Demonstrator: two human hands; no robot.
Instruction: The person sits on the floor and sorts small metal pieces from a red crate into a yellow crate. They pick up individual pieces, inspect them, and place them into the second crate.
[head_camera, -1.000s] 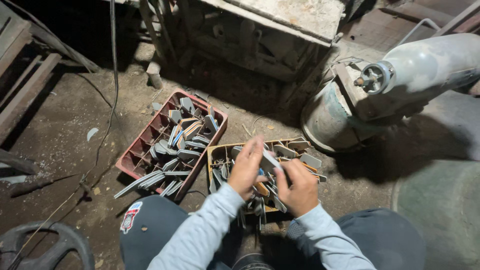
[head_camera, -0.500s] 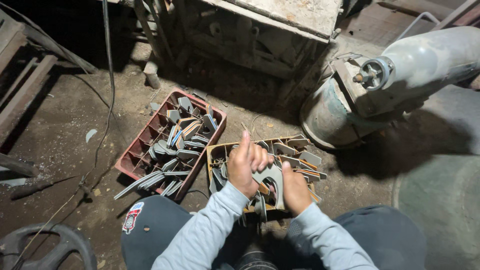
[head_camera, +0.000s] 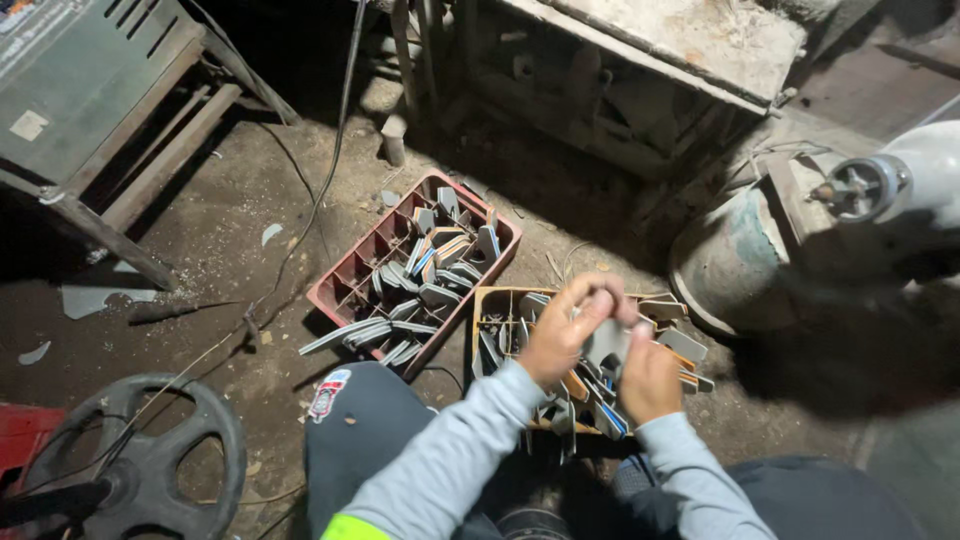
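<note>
Now left hand (head_camera: 560, 335) lower, on plate (head_camera: 606, 345).

Light grey long sleeves, neon-yellow cuff edge, dark trousers, bare hands

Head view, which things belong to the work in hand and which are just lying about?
In hand: left hand and right hand gripping a flat grey metal piece; yellow crate of similar pieces.

Lying about: red plastic crate, black steering wheel, white gas cylinder, grey workbench.
</note>
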